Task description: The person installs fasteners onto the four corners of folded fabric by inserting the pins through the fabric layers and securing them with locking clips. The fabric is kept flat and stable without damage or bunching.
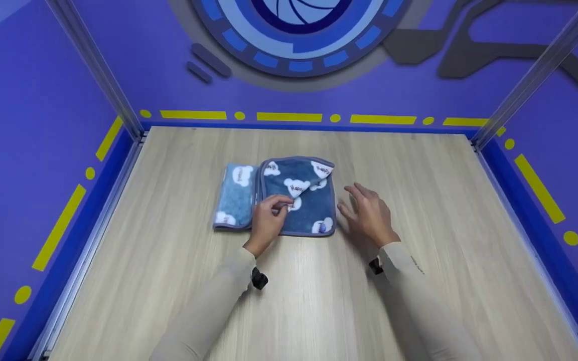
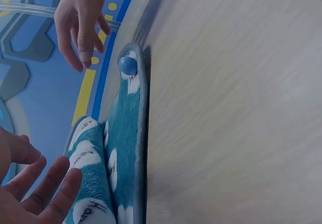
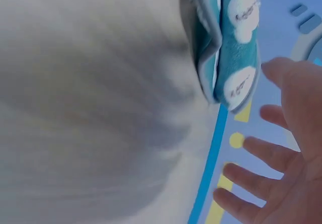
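A teal plush blanket (image 1: 309,213) with white bear-shaped patches and grey edging lies folded on the table. Its left part (image 1: 239,195) is lighter, and a top layer is turned back diagonally toward the upper right. On the near right corner sits a round blue button (image 2: 128,66). My left hand (image 1: 267,220) is over the blanket's middle, fingers loosely bent beside the turned-back layer, with nothing between them in the left wrist view. Just right of the blanket, my right hand (image 1: 369,213) hovers with fingers spread and apart from the cloth.
The wood-grain table (image 1: 168,301) is enclosed by purple-blue panels (image 1: 289,95) at the back and both sides. Metal posts (image 1: 535,75) stand at the back corners. Both forearms wear beige sleeves (image 1: 203,306) with black wrist straps (image 1: 259,278).
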`<move>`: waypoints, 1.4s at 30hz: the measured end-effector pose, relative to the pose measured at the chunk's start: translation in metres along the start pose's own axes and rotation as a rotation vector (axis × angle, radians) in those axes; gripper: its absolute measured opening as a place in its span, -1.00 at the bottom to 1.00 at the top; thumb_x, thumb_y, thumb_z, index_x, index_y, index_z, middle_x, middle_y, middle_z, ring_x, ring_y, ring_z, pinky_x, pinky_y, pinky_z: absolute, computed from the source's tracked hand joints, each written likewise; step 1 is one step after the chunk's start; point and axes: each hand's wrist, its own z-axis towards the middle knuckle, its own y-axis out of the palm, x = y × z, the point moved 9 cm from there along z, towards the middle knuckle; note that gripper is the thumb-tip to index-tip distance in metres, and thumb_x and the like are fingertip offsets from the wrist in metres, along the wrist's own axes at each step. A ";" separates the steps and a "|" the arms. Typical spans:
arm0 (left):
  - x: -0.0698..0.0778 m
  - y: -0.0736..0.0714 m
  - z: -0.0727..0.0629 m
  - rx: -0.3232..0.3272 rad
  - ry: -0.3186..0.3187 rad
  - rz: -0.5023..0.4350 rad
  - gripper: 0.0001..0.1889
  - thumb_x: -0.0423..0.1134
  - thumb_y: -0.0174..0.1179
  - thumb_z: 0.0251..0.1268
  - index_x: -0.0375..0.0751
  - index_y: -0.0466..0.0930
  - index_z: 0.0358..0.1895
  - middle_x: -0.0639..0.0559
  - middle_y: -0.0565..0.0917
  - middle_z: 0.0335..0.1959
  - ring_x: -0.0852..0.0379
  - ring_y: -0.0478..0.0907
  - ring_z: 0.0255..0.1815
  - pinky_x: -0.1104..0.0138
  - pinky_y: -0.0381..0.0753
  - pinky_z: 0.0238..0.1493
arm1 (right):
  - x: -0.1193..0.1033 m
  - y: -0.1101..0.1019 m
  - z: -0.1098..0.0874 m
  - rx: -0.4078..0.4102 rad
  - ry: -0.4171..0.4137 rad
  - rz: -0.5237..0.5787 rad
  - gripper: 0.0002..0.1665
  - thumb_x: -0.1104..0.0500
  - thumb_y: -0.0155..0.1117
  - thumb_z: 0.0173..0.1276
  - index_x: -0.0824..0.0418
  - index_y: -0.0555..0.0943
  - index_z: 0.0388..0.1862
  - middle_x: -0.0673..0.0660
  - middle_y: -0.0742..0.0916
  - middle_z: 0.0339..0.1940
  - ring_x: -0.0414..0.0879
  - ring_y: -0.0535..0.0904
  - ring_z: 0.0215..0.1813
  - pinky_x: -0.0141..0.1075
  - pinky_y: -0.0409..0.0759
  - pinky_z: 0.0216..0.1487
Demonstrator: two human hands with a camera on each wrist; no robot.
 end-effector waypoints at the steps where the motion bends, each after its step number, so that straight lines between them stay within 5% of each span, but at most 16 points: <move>1: 0.000 0.001 0.001 -0.005 0.004 0.007 -0.80 -0.56 0.25 0.25 -0.26 0.80 -0.21 -0.01 0.79 -0.21 0.10 0.74 -0.31 0.24 0.72 -0.28 | 0.003 0.001 0.000 -0.009 0.001 -0.015 -0.30 -0.15 0.36 0.41 0.10 0.52 0.43 0.27 0.51 0.49 0.33 0.42 0.45 0.25 0.40 0.37; 8: 0.002 0.004 0.019 -0.055 0.020 0.035 -0.88 -0.43 0.28 0.38 -0.23 0.79 -0.15 -0.01 0.81 -0.27 0.12 0.71 -0.37 0.26 0.69 -0.29 | 0.023 0.006 0.000 -0.073 0.022 -0.094 0.01 -0.36 0.33 0.33 -0.05 0.23 0.65 0.23 0.23 0.67 0.40 0.00 0.64 0.35 0.00 0.52; 17: -0.002 -0.001 0.047 -0.005 0.016 0.186 -0.84 -0.38 0.31 0.38 -0.27 0.78 -0.04 -0.05 0.79 -0.28 0.10 0.71 -0.38 0.18 0.70 -0.28 | 0.037 0.005 -0.005 -0.077 0.050 -0.116 0.03 -0.39 0.28 0.35 -0.03 0.20 0.66 0.26 0.19 0.67 0.41 0.01 0.63 0.37 0.01 0.51; 23: -0.026 -0.007 0.069 0.030 -0.090 0.372 -0.65 -0.17 0.27 0.45 -0.20 0.68 0.21 -0.13 0.69 0.10 -0.10 0.62 0.11 0.01 0.62 0.09 | 0.039 0.001 -0.006 -0.061 0.061 -0.121 0.02 -0.34 0.30 0.37 -0.02 0.18 0.67 0.29 0.22 0.65 0.41 0.08 0.60 0.36 0.08 0.50; 27: -0.051 -0.003 0.075 -0.063 -0.197 0.367 -0.44 -0.10 0.20 0.52 -0.12 0.40 0.50 -0.22 0.46 0.38 -0.23 0.44 0.32 -0.10 0.48 0.27 | 0.037 -0.001 -0.007 -0.059 0.044 -0.110 0.01 -0.32 0.29 0.39 -0.01 0.17 0.67 0.30 0.25 0.64 0.42 0.14 0.58 0.35 0.12 0.48; 32: -0.076 0.000 0.080 -0.163 -0.292 0.360 -0.31 -0.03 0.10 0.57 0.03 0.09 0.65 -0.32 0.33 0.47 -0.36 0.34 0.39 -0.21 0.39 0.32 | 0.037 -0.003 -0.010 -0.056 0.042 -0.093 -0.01 -0.29 0.32 0.38 -0.01 0.20 0.66 0.31 0.29 0.61 0.42 0.19 0.55 0.32 0.15 0.48; 42: -0.093 -0.002 0.086 -0.211 -0.382 0.492 -0.42 0.02 -0.05 0.65 -0.03 0.21 0.60 -0.32 0.46 0.40 -0.37 0.36 0.37 -0.19 0.32 0.36 | 0.043 0.001 -0.018 -0.105 0.090 -0.080 -0.06 -0.28 0.28 0.42 -0.05 0.19 0.66 0.29 0.29 0.62 0.39 0.17 0.57 0.29 0.12 0.51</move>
